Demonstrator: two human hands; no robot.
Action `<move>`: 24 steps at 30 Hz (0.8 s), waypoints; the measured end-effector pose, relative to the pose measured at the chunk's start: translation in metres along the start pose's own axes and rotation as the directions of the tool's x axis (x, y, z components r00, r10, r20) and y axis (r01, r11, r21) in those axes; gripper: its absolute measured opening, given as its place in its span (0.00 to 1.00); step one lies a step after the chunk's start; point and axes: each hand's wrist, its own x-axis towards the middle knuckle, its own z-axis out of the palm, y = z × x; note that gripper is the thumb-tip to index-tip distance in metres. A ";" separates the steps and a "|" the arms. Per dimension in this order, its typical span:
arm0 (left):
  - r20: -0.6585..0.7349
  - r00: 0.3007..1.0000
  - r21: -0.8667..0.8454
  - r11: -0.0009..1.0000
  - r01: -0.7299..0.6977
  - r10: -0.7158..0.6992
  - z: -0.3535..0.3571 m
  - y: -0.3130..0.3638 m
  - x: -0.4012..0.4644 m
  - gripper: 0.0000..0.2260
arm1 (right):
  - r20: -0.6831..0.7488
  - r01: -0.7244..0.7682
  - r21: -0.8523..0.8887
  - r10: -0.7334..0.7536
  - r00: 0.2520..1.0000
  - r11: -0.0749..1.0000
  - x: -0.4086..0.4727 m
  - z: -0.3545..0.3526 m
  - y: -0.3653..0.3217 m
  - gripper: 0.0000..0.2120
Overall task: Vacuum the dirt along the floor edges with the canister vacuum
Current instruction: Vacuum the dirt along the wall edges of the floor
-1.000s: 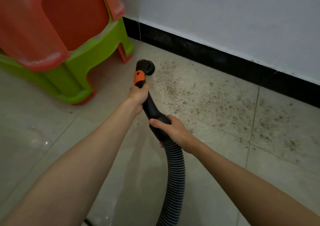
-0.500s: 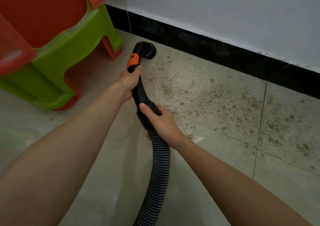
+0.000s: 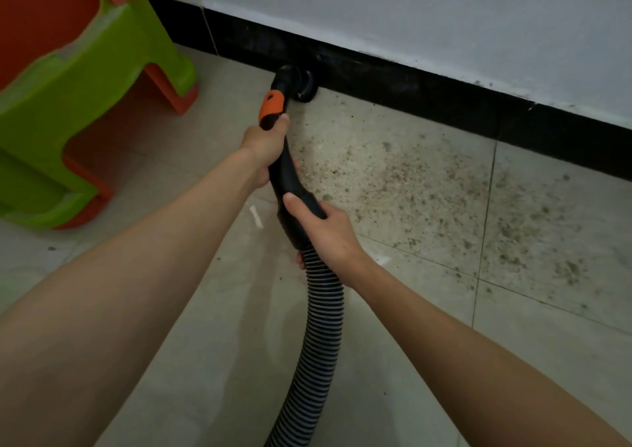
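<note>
1. Pale floor tiles (image 3: 393,361) meet a white wall (image 3: 444,19) along a black skirting strip (image 3: 427,94), the landmark for what follows.
2. Right against the skirting strip sits the black round brush nozzle (image 3: 301,82) of the vacuum; whether its bristles touch the strip cannot be told.
3. From the nozzle, a black wand handle (image 3: 285,180) with an orange collar (image 3: 272,108) runs back away from the skirting strip toward the person.
4. The left hand (image 3: 265,145) holds the handle just below the orange collar, fingers curled around it, nearer the skirting strip than the other hand.
5. The right hand (image 3: 325,231) grips the handle's thick lower end where the ribbed grey-and-black hose (image 3: 318,344) joins, fingers wrapped round it and thumb laid along the top.
6. The hose curves away from the skirting strip to the bottom edge of the view.
7. Brown specks of dirt (image 3: 427,186) lie scattered on the tiles in a band beside the skirting strip, right of the nozzle.
8. Stacked green plastic stool (image 3: 85,80) and orange stools (image 3: 44,5) stand left of the nozzle, near the skirting strip's far-left end.
</note>
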 end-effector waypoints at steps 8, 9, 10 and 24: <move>0.146 0.988 0.007 0.999 0.054 -0.054 0.047 -0.015 -0.034 0.17 | -0.136 0.024 -0.045 -0.029 0.990 0.999 -0.034 -0.037 0.020 0.18; 0.165 0.985 0.011 0.999 0.051 -0.052 0.053 -0.016 -0.038 0.16 | -0.151 0.022 -0.040 -0.028 0.988 0.999 -0.038 -0.042 0.022 0.18; 0.185 0.982 0.012 0.999 0.047 -0.049 0.059 -0.018 -0.042 0.16 | -0.159 0.023 -0.034 -0.028 0.987 0.999 -0.042 -0.047 0.023 0.18; 0.273 0.959 0.049 0.997 0.060 -0.071 0.099 -0.022 -0.066 0.21 | -0.265 0.027 0.019 -0.021 0.964 0.999 -0.070 -0.068 0.030 0.18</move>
